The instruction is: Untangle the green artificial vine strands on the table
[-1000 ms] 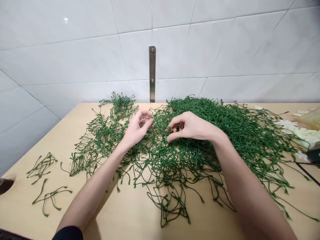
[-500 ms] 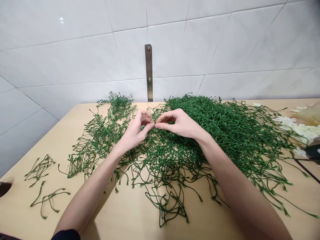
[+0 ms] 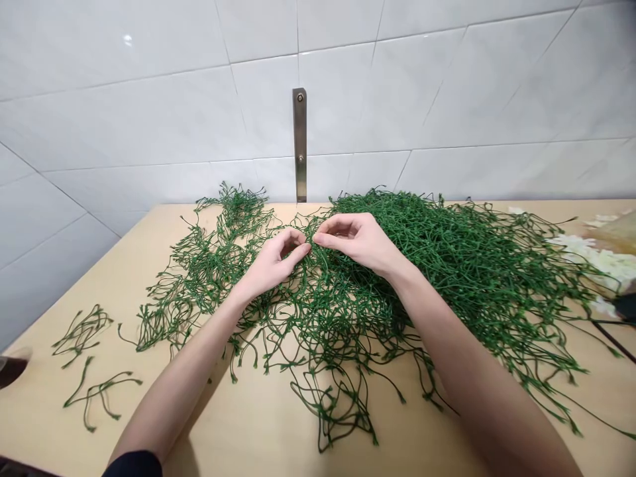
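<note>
A big tangled pile of thin green plastic stems (image 3: 447,265) covers the middle and right of a light wooden table (image 3: 258,424). My left hand (image 3: 272,262) and my right hand (image 3: 355,240) hover over the pile's centre with their fingertips almost touching. Each hand pinches at a green stem between thumb and forefinger. The piece between them is too thin to make out clearly. A looser spread of stems (image 3: 209,265) lies to the left of my left hand.
Two small separate stem bunches (image 3: 82,328) (image 3: 99,394) lie near the table's left edge. White petals (image 3: 593,262) and a black cord (image 3: 609,334) sit at the right edge. A white tiled wall with a metal bracket (image 3: 299,146) stands behind.
My right hand rose from the pile and moved left to meet my left hand; the fingertips now nearly touch. The view shifted slightly.
</note>
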### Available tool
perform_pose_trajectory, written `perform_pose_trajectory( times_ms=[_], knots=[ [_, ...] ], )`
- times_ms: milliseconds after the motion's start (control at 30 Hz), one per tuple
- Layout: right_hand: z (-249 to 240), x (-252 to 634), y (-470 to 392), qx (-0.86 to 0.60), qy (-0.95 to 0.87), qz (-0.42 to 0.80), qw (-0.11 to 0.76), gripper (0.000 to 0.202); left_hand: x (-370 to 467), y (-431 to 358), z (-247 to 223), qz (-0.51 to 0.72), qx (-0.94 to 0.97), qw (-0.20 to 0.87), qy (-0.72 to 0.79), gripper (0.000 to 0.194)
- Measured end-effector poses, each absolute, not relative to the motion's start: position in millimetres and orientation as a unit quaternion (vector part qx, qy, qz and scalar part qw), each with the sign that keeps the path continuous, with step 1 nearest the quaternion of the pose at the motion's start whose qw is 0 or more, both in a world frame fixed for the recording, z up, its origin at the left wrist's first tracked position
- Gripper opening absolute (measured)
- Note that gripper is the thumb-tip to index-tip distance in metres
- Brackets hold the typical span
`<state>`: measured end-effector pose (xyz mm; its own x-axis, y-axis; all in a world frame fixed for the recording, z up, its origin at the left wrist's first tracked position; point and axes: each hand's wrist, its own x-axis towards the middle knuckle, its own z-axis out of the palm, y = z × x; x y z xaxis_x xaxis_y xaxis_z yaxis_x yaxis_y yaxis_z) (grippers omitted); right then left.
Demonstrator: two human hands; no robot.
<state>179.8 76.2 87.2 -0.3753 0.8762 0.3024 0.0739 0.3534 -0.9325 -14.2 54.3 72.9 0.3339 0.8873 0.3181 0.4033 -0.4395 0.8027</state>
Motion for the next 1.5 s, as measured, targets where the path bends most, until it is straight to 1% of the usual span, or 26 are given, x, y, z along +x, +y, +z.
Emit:
perform_pose_trajectory(
  times_ms=[67,133,267,433,567,700,900,1067,1200,1333,1500],
  knots=[
    [86.9,179.6,76.3,-0.343,-0.694,0.466,0.429,0.030,-15.6,55.2,73.1,0.395,0.774,0.250,0.427,0.008],
    [86.3,178.9,76.5,-0.344,-0.695,0.477,0.414,0.030,-16.4,56.8,70.8,0.411,0.780,0.223,0.414,0.005],
    [82.0,178.9,79.2,-0.356,-0.694,0.495,0.382,0.029,-12.8,58.2,58.8,0.440,0.749,0.255,0.424,0.004],
    [62.8,180.4,88.6,-0.373,-0.649,0.563,0.350,0.031,-2.2,54.8,35.9,0.471,0.688,0.287,0.472,0.014],
    [41.9,177.8,94.3,-0.366,-0.627,0.599,0.338,0.031,-0.7,54.4,19.6,0.478,0.678,0.282,0.482,0.026],
    [29.6,173.4,93.3,-0.341,-0.614,0.631,0.329,0.026,-3.2,55.5,11.5,0.470,0.701,0.267,0.465,0.028],
    [24.5,170.9,89.5,-0.327,-0.612,0.638,0.334,0.021,-2.9,55.4,9.3,0.428,0.744,0.248,0.448,0.037],
    [20.5,172.0,89.1,-0.332,-0.654,0.593,0.333,0.021,-2.7,54.2,8.2,0.416,0.757,0.252,0.437,0.036],
    [16.3,170.4,89.4,-0.340,-0.661,0.577,0.338,0.021,-1.9,53.7,8.0,0.405,0.769,0.266,0.417,0.033],
    [13.2,168.1,89.7,-0.340,-0.662,0.566,0.355,0.018,-1.6,55.2,9.0,0.389,0.758,0.307,0.424,0.035],
    [13.5,167.3,88.4,-0.317,-0.633,0.594,0.381,0.007,-4.9,59.5,7.0,0.419,0.693,0.380,0.448,0.041]
  ],
)
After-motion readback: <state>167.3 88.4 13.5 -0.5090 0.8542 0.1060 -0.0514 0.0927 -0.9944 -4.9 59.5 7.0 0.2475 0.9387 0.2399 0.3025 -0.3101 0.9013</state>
